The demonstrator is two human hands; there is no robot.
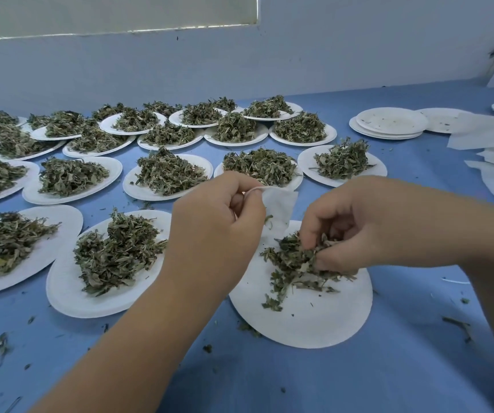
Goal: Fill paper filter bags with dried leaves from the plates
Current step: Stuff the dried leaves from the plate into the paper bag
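Note:
My left hand [216,225] pinches the top edge of a white paper filter bag [280,208], which hangs just above the near white plate [308,320]. A thin heap of dried green leaves [293,269] lies on that plate. My right hand [344,228] curls its fingers round a clump of these leaves at the heap's right side, a little to the right of the bag. How much the bag holds is hidden.
Several white plates [61,287] heaped with dried leaves cover the blue table to the left and behind. A stack of bare plates [389,123] stands at the back right, with loose filter papers [484,135] beside it. Leaf crumbs dot the cloth.

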